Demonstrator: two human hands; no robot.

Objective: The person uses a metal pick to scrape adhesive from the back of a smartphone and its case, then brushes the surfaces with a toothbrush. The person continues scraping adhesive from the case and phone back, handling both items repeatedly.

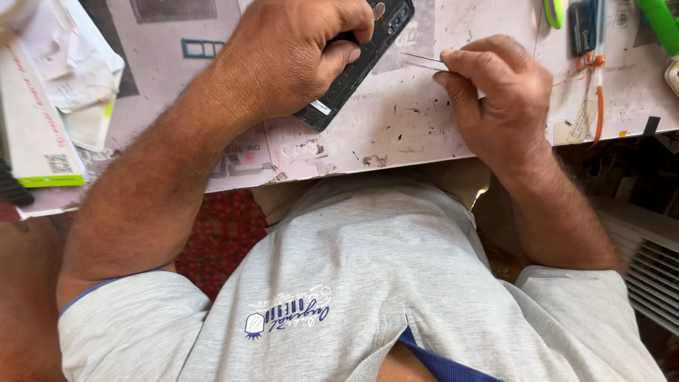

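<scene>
Head view, left to right: left hand [297, 60] clamps the opened black phone [357, 64] flat on the worn work mat [396, 127]; right hand [495, 92] pinches fine tweezers [424, 61] aimed at its edge; best worked with wrist braced, tips kept shallow.

1 head-worn view — looking steeply down, close over the worktable [396, 134] edge and the person's own torso.
</scene>
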